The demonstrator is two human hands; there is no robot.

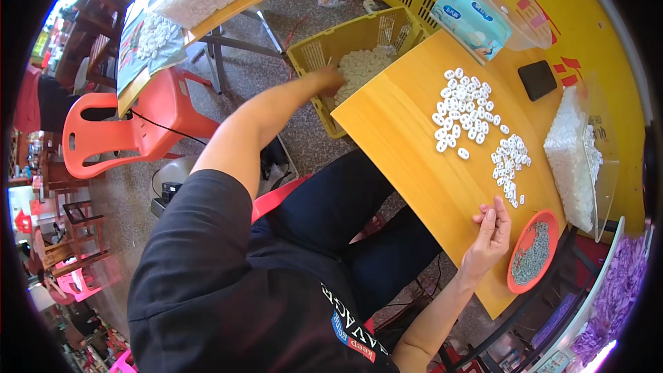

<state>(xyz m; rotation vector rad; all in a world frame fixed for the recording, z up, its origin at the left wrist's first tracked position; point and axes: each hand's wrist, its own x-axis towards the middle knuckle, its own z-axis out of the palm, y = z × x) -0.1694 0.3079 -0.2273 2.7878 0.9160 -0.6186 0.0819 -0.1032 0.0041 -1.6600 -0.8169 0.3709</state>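
**Left hand at the yellow crate, right hand over the worktop beside small white pieces**

Clock positions are taken from the middle of the view.

Left hand (331,83): at 12 o'clock, extended into the yellow plastic crate (366,24), at the near-left side of a heap of off-white pieces (369,69). The hand is blurred; the state of its fingers, and any contact with the heap, cannot be told.

Right hand (489,235): at 4 o'clock, above the wooden worktop (407,110). Its fingers are drawn together, with the thumb close to the index finger; whether anything is pinched between them cannot be told. The fingertips are just beside the lower end of a cluster of small white pieces (510,159) at 3 o'clock.

White oval two-holed pieces (464,105) lie loosely scattered on the worktop at 2 o'clock, adjoining that cluster. A red dish (550,224) of small grey metal fasteners (528,266) is at 4 o'clock, to the right of the right hand.

Along the far side of the worktop: a clear plastic box (609,186) of white pieces at 3 o'clock, a flat black case (537,81) at 2, and a light-blue tissue pack (473,24) between 1 and 2. A red plastic chair (138,124) stands between 9 and 10 o'clock.
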